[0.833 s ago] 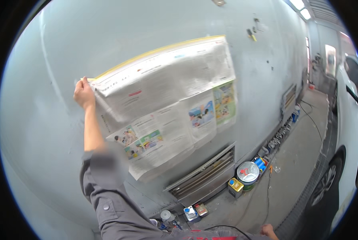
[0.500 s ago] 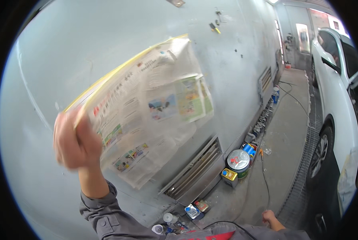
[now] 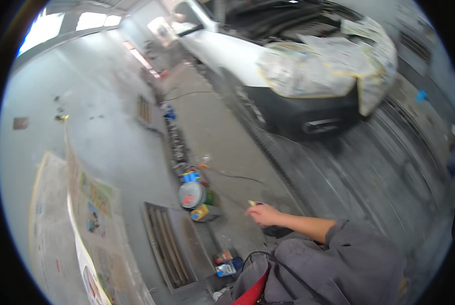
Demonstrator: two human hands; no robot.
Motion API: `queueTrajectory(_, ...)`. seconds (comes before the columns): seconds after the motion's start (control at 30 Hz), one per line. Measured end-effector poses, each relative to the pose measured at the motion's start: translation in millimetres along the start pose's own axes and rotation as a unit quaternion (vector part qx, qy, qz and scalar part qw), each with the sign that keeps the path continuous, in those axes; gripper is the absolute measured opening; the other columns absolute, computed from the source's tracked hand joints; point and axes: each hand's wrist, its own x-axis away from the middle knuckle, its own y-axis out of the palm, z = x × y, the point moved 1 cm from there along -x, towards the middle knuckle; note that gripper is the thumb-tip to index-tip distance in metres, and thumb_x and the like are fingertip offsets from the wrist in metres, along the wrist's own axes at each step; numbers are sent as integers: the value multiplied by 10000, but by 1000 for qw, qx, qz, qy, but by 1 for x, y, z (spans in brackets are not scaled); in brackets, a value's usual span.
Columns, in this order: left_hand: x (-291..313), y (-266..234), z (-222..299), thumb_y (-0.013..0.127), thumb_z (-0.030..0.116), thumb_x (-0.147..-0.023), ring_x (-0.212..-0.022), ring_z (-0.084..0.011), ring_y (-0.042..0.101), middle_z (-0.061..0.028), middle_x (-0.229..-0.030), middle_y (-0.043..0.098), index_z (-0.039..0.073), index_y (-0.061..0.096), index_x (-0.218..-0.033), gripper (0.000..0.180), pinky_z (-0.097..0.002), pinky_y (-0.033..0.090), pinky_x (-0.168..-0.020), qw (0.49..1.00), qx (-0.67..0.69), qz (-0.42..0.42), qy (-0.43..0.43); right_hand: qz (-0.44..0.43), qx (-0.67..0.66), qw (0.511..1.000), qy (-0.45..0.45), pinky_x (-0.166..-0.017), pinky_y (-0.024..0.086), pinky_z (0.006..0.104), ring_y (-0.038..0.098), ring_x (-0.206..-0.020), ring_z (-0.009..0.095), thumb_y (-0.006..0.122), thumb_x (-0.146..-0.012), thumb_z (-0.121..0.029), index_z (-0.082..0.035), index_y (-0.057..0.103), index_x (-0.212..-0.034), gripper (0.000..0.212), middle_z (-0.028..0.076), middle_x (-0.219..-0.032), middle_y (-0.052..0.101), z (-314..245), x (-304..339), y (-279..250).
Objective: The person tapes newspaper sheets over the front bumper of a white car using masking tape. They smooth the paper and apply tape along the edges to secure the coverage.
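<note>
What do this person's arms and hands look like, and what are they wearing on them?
The right grip is an ordinary hand with no glove. A loose, plain grey sleeve leaves the forearm bare. On the front of the clothing there is a red patch and a thin black cord. The left arm is out of view.

My view: swung right. Front of white car (image 3: pixel 237 58), draped in printed paper (image 3: pixel 314 68): now showing. Yellow-edged printed newspaper (image 3: pixel 101 218): shifted lower left. Left hand: out of view. Bare right hand (image 3: pixel 264 215): nearer centre, small yellow item (image 3: pixel 253 203) at fingertips.
</note>
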Motion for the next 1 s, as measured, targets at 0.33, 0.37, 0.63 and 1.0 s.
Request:
queueTrajectory(0.33, -90, -76, 105, 825, -34, -862, -619, -274, 580, -104, -756, 609, -4, 698, -1220, 381, -415, 450, -527, 919, 358, -153, 64, 87, 85, 942, -312, -916, 581, 481, 716, -1096, 340, 843, -911, -278, -219, 524, -1529, 698, 134, -1296, 678, -151, 223, -57)
queueTrajectory(0.37, -98, -82, 114, 815, -32, -860, -623, -269, 573, -97, -754, 597, -4, 698, -1214, 374, -414, 450, -535, 912, 368, -160, 82, 141, 64, 903, -402, -967, 569, 490, 693, -1159, 352, 883, -863, -249, -210, 504, -1546, 782, 154, -1355, 651, -157, 231, -57)
queueTrajectory(0.63, -214, -146, 183, 745, -8, -873, -609, -245, 562, -65, -713, 522, -17, 716, -1085, 214, -408, 493, -576, 866, 426, -136, 224, 286, 140, 821, -473, -961, 521, 507, 617, -1196, 356, 962, -715, -237, -182, 622, -1398, 765, 154, -1381, 610, -165, 315, -130)
queueTrajectory(1.0, -430, -212, 329, 745, 88, -950, -616, -247, 629, -81, -778, 635, -60, 685, -1202, 298, -374, 502, -523, 830, 473, 3, 296, 320, 204, 867, -324, -868, 558, 416, 654, -1032, 273, 871, -790, -192, -167, 772, -1019, 251, 9, -1115, 721, 23, 499, -336)
